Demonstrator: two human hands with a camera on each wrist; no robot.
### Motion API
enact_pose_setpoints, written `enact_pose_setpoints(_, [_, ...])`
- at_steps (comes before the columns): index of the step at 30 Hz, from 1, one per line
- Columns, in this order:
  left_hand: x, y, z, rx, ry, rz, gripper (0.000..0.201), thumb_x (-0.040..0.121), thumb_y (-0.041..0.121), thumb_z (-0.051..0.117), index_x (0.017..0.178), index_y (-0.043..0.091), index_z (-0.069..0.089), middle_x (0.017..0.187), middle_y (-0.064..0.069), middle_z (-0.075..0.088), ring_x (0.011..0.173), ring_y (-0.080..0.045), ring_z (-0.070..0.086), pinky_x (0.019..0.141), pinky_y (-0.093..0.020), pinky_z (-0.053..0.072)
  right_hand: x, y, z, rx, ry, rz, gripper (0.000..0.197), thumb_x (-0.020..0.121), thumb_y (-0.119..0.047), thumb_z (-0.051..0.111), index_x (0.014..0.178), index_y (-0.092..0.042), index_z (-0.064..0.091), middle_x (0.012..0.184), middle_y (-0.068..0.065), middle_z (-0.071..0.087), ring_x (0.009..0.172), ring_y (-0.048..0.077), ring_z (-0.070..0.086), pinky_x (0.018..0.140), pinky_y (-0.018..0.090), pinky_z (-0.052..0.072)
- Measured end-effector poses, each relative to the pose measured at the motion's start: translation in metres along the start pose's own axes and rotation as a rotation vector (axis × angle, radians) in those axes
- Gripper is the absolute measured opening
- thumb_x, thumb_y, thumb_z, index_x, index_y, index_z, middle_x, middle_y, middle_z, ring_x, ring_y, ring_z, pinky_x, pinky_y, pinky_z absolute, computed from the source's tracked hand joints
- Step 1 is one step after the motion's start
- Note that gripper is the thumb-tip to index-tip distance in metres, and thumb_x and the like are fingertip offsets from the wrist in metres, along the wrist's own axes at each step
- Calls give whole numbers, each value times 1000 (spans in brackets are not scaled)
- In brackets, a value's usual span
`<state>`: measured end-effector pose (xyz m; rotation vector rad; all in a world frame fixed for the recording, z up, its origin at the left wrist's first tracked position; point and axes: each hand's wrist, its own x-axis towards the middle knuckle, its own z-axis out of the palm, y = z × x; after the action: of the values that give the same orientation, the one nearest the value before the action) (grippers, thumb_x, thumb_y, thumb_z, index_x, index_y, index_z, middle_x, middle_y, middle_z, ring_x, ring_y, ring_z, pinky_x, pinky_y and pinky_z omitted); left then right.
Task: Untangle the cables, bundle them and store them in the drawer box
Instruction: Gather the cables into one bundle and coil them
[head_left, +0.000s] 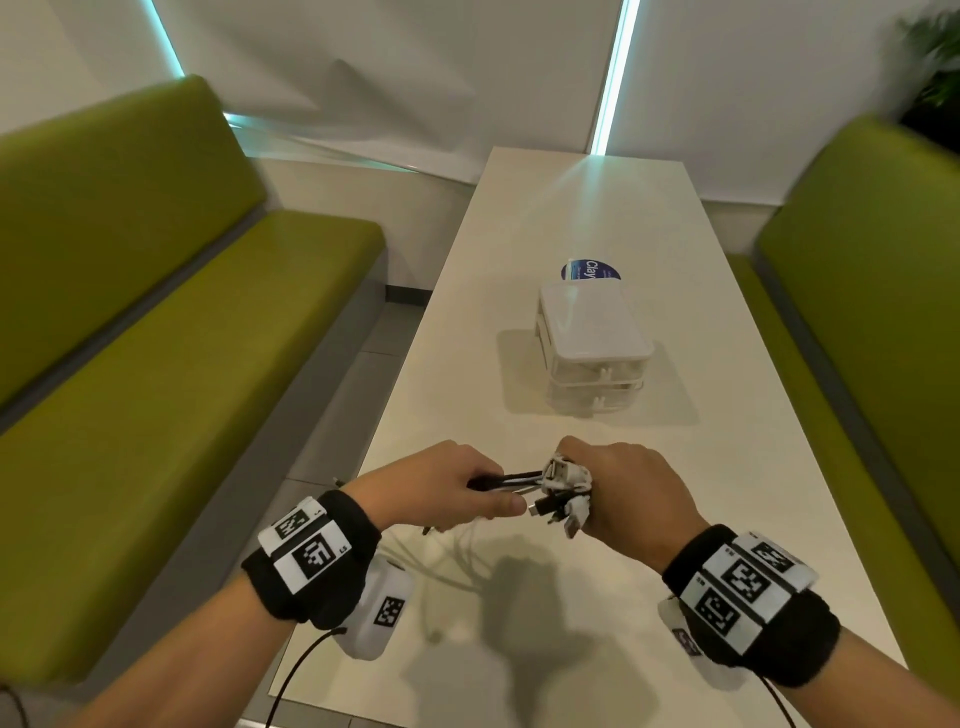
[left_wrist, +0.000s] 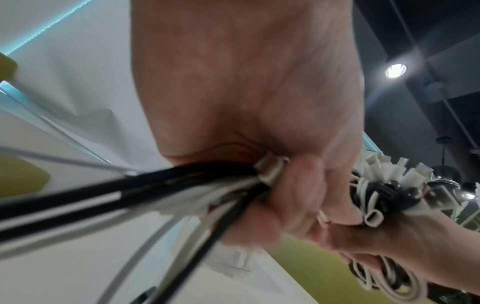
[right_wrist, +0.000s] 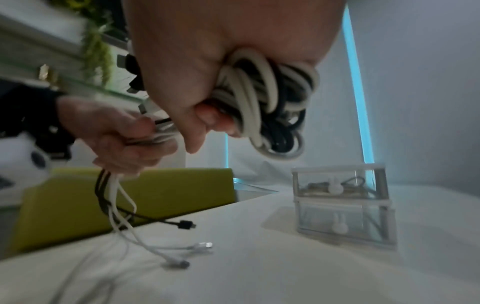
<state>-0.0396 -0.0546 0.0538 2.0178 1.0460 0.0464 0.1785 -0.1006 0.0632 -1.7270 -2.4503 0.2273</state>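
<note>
Both hands hover above the near end of the white table. My right hand grips a coiled bundle of black and white cables, with their plugs sticking out toward the left. My left hand grips the straight run of the same cables a short way from the bundle. Their loose ends trail below onto the table. The clear two-drawer box stands farther back on the table, both drawers pushed in; the upper drawer holds cables.
A blue round sticker lies on the table behind the box. Green benches run along both sides of the table, the other one on the right. A plant stands at the far right.
</note>
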Motion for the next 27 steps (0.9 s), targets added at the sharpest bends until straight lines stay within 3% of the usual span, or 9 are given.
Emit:
enact_pose_setpoints(3, [-3, -4, 2, -1, -45, -13, 36, 88, 58, 59, 71, 26, 56, 59, 0, 65, 49, -10, 59, 57, -32, 47, -4, -2, 0, -95, 56, -33, 29, 62, -33, 75, 81, -23, 56, 54, -3, 59, 45, 24, 54, 41, 29, 35])
enact_pose_setpoints(5, [-4, -5, 1, 0, -3, -8, 38, 87, 60, 59, 68, 27, 53, 58, 3, 55, 50, -10, 58, 58, -33, 47, -6, 0, 0, -99, 51, -17, 30, 50, -33, 72, 72, -23, 54, 45, -4, 52, 36, 22, 46, 36, 23, 24])
enact_pose_setpoints(9, [-4, -6, 2, 47, 104, -8, 38, 89, 59, 56, 64, 31, 53, 52, 10, 44, 49, -8, 39, 51, -23, 34, -4, 4, 1, -83, 134, 30, 19, 58, -40, 50, 67, -23, 51, 44, -3, 50, 38, 22, 33, 40, 20, 12])
enact_pose_setpoints(11, [-5, -8, 4, -7, 125, -4, 38, 91, 57, 55, 64, 30, 51, 54, 11, 45, 51, -9, 41, 53, -26, 37, -2, 5, 3, 12, 187, 85, 19, 67, -41, 45, 69, -23, 51, 50, -3, 54, 43, 23, 40, 38, 23, 20])
enact_pose_setpoints(14, [-5, -10, 10, -218, 240, 18, 36, 95, 48, 53, 69, 24, 51, 57, 13, 46, 54, -8, 46, 59, -28, 47, 3, 3, 2, 352, 220, 226, 14, 77, -43, 69, 70, -34, 63, 62, -7, 63, 58, 17, 58, 50, 32, 45])
enact_pose_setpoints(16, [-2, -7, 18, -298, 336, 45, 36, 98, 44, 50, 73, 18, 50, 59, 10, 43, 54, -10, 42, 56, -28, 44, 7, 1, 5, 606, 271, 286, 22, 77, -37, 77, 61, -40, 62, 56, -13, 62, 55, 7, 56, 52, 26, 43])
enact_pose_setpoints(20, [8, 3, 41, -620, 495, 63, 48, 95, 51, 50, 86, 4, 53, 58, 11, 34, 52, -11, 29, 49, -28, 27, 11, -1, 6, 889, 260, 311, 10, 80, -24, 78, 74, -27, 71, 50, -17, 58, 47, 2, 49, 50, 14, 35])
enact_pose_setpoints(22, [13, 12, 50, -680, 536, 70, 52, 93, 56, 46, 95, 5, 58, 57, 14, 35, 50, -9, 30, 48, -26, 29, 10, -2, 4, 915, 264, 289, 9, 80, -29, 77, 74, -27, 71, 48, -15, 55, 45, 3, 45, 49, 17, 35])
enact_pose_setpoints(27, [24, 30, 62, -669, 514, 109, 50, 92, 64, 35, 87, 16, 50, 59, 13, 47, 55, -11, 41, 58, -32, 41, 11, -6, 4, 959, 340, 313, 18, 76, -44, 76, 69, -30, 68, 48, -10, 55, 46, 8, 48, 52, 29, 40])
